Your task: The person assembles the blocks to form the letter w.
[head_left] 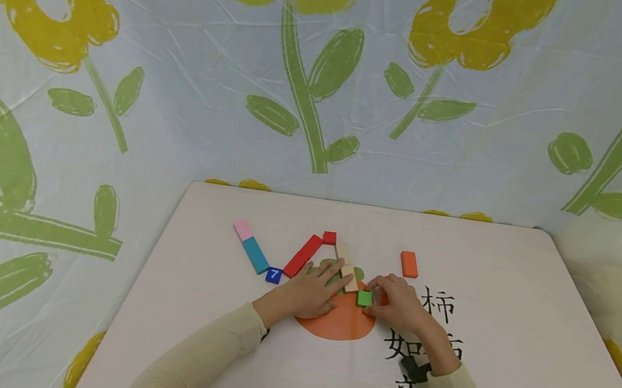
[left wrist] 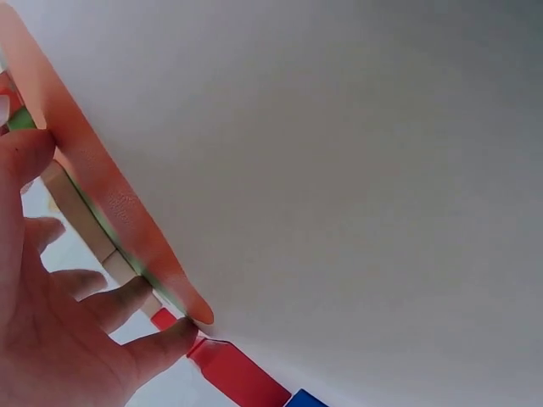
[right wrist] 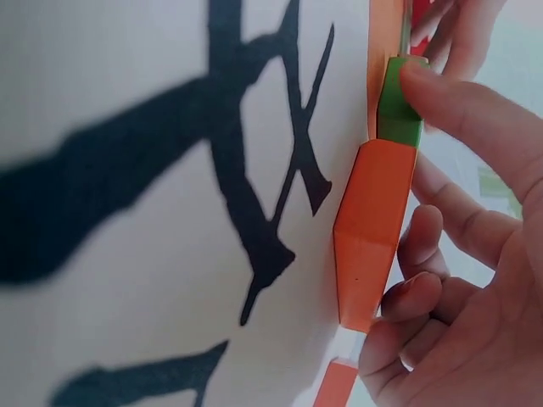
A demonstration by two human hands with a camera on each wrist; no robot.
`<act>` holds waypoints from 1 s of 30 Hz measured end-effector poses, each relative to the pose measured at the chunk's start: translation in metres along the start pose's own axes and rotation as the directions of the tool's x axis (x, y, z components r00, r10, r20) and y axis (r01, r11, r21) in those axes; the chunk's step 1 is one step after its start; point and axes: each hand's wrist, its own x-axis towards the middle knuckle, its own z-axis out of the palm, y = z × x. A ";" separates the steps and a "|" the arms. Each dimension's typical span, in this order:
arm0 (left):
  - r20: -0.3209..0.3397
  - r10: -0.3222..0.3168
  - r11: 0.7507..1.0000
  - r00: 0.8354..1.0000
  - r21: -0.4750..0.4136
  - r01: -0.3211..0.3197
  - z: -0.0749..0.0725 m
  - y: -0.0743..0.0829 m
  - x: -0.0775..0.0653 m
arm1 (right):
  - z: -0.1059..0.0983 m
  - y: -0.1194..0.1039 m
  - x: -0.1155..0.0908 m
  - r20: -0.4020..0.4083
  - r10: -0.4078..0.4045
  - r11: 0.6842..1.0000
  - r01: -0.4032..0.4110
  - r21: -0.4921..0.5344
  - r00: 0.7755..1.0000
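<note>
A zigzag line of coloured blocks crosses a white mat. My left hand (head_left: 308,290) rests over a printed orange fruit (head_left: 336,325), fingers spread, fingertips right at a beige block (head_left: 351,280). Beyond it another beige block (head_left: 343,252) leads up to a small red block (head_left: 329,238). At the lower end of the beige ones sits a green block (head_left: 364,299). My right hand (head_left: 399,303) pinches this green block with the thumb on its near side. Against its end stands an orange block (right wrist: 373,229), with the other right fingers curled beside it.
Left of the hands lie a long red block (head_left: 302,256), a blue block marked 7 (head_left: 273,275), a teal block (head_left: 254,255) and a pink block (head_left: 242,230). A loose orange block (head_left: 409,265) lies beyond the right hand. Black characters (head_left: 438,304) are printed on the mat.
</note>
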 end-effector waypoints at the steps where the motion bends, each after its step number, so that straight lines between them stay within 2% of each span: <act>1: -0.004 -0.001 1.000 1.000 -0.012 0.001 0.000 0.000 -0.001 | -0.001 0.000 -0.001 -0.002 0.002 1.000 -0.002 0.002 1.000; 6: -0.030 -0.013 0.998 0.999 -0.059 0.011 -0.002 0.005 -0.005 | -0.006 0.008 -0.006 -0.047 -0.003 1.000 0.004 0.023 0.999; 12: -0.015 -0.052 0.994 0.999 -0.093 0.050 -0.002 0.023 -0.012 | -0.017 0.025 -0.016 -0.089 -0.019 0.996 0.026 0.084 0.996; 15: 0.003 -0.069 0.993 0.998 -0.095 0.069 0.000 0.033 -0.013 | -0.022 0.031 -0.021 -0.062 -0.006 0.995 0.012 0.098 0.998; 22: 0.065 -0.108 0.993 0.992 -0.032 0.110 -0.004 0.048 -0.015 | -0.023 0.036 -0.026 0.042 0.074 0.995 -0.077 0.070 0.996; 26: 0.083 -0.125 0.992 0.989 0.021 0.124 -0.004 0.051 -0.014 | -0.020 0.040 -0.025 0.066 0.063 0.996 -0.067 0.057 0.996; 30: 0.091 -0.133 0.991 0.987 0.035 0.130 -0.004 0.053 -0.013 | -0.019 0.044 -0.025 0.067 0.050 0.998 -0.053 0.045 0.997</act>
